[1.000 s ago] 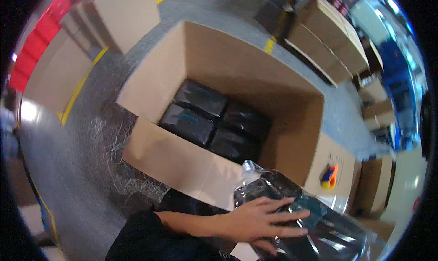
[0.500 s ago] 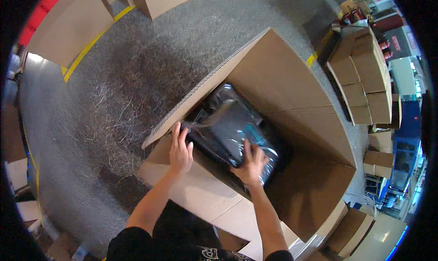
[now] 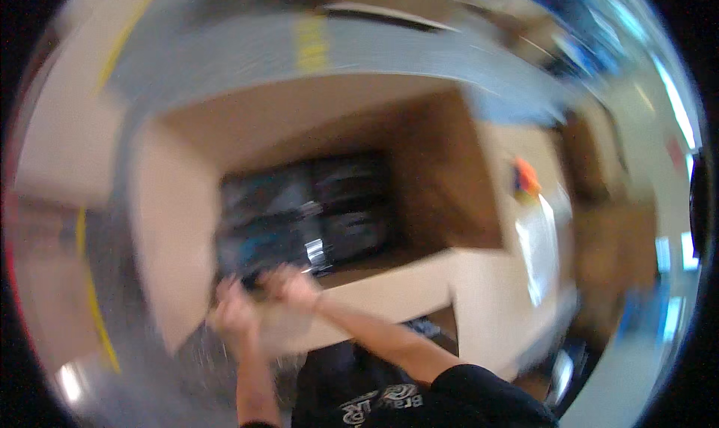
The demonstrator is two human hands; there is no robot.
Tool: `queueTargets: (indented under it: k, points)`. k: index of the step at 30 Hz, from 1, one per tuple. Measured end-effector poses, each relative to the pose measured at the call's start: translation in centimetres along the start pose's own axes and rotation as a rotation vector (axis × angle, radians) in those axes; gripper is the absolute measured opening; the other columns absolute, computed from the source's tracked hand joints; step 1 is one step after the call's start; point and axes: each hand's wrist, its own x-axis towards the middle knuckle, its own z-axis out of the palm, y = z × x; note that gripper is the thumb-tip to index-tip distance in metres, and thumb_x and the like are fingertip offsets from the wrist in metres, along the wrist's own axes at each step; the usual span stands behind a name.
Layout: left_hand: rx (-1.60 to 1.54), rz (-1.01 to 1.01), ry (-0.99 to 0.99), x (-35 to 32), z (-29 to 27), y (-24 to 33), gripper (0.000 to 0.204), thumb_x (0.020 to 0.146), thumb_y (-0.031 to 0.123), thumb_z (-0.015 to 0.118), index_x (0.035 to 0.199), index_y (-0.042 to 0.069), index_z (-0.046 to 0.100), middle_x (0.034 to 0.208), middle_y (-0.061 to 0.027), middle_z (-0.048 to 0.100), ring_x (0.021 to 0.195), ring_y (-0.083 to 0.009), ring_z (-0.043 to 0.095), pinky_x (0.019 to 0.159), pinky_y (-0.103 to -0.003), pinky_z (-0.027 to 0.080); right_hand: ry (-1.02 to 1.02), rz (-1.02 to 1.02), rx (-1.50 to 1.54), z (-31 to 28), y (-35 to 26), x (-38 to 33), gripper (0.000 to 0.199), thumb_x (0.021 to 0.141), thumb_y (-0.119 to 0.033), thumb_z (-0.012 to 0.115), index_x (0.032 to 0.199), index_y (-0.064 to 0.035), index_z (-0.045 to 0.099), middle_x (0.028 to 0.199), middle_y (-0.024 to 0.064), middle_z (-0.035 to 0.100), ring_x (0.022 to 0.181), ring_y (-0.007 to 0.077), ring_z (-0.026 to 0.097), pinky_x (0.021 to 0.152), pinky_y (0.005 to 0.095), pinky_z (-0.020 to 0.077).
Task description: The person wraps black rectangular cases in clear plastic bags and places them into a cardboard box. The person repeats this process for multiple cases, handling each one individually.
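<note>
A large open cardboard box (image 3: pixel 404 282) stands before me, with black plastic-wrapped packages (image 3: pixel 269 196) lying flat on its bottom. My left hand (image 3: pixel 236 308) is at the near left corner of the box, over its near wall. Close beside it, my right hand (image 3: pixel 292 286) reaches over the same wall to the near edge of the packages. Both hands look bent at the fingers, but motion blur smears them. Whether they grip the packages' edge or only touch it, I cannot tell.
To the right of the box a cardboard surface carries an orange item (image 3: pixel 526 177) and a white sheet (image 3: pixel 539 252). Brown cartons (image 3: pixel 614 241) stand farther right. Beyond the box is grey floor with a yellow marking (image 3: pixel 311 44). Large cardboard panels (image 3: pixel 67 128) are on the left.
My view has swung round, so the box now lies squarely before me. My right hand has left the top of the package and come in beside my left at the near edge.
</note>
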Motion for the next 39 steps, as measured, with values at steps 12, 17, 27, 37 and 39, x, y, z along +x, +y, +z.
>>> queueTargets:
  k: [12,17,27,37,39]
  points:
    - [-0.312,0.836,-1.095,-7.0,5.6,24.9,0.033,0.092,0.022,0.054,0.119,0.003,0.055,0.116,-0.0143,0.058,0.104,-0.0262,0.056,0.09,-0.035,0.045,1.719,2.902,-0.326,15.9,-19.0,-71.0,0.02,0.083,-0.017,0.055,0.097,-0.0071,0.065,0.09,0.0154,0.064,0.086,0.0318,0.061,0.078,0.0415,0.0491]
    - [-0.113,0.845,-1.317,-13.9,3.3,30.9,0.041,0.092,0.028,0.057,0.123,0.001,0.052,0.124,-0.0165,0.054,0.11,-0.028,0.053,0.094,-0.036,0.042,0.799,3.358,0.646,29.2,-26.7,-76.3,0.069,0.068,-0.015,0.072,0.127,-0.0037,0.039,0.132,0.0132,0.038,0.126,0.0298,0.035,0.099,0.0464,0.0346]
    - [0.226,1.157,-1.655,-25.1,-1.3,41.3,0.043,0.088,0.014,0.062,0.126,-0.003,0.05,0.117,-0.0145,0.061,0.105,-0.025,0.06,0.091,-0.034,0.047,0.373,3.018,0.643,32.6,-31.2,-79.7,0.082,0.048,-0.014,0.085,0.117,-0.0028,0.042,0.115,0.0147,0.045,0.111,0.0317,0.042,0.096,0.0431,0.0361]
    - [-0.827,1.881,-1.739,-37.2,-14.2,63.4,0.069,0.064,0.034,0.083,0.119,0.003,0.056,0.132,-0.0195,0.049,0.127,-0.0377,0.042,0.1,-0.046,0.039,0.624,1.905,0.72,-4.2,-26.9,-83.4,0.062,0.05,-0.048,0.074,0.081,0.0047,0.063,0.084,0.0224,0.06,0.084,0.0379,0.056,0.08,0.042,0.0482]
    - [-0.998,2.088,-1.895,-37.6,-19.0,65.1,0.096,0.062,0.058,0.076,0.131,0.002,0.042,0.132,-0.0221,0.046,0.117,-0.0416,0.047,0.095,-0.046,0.04,0.499,1.553,0.839,-10.2,-21.4,-80.7,0.069,0.053,-0.051,0.075,0.092,0.0047,0.062,0.091,0.0238,0.062,0.089,0.0375,0.059,0.083,0.0417,0.0483]
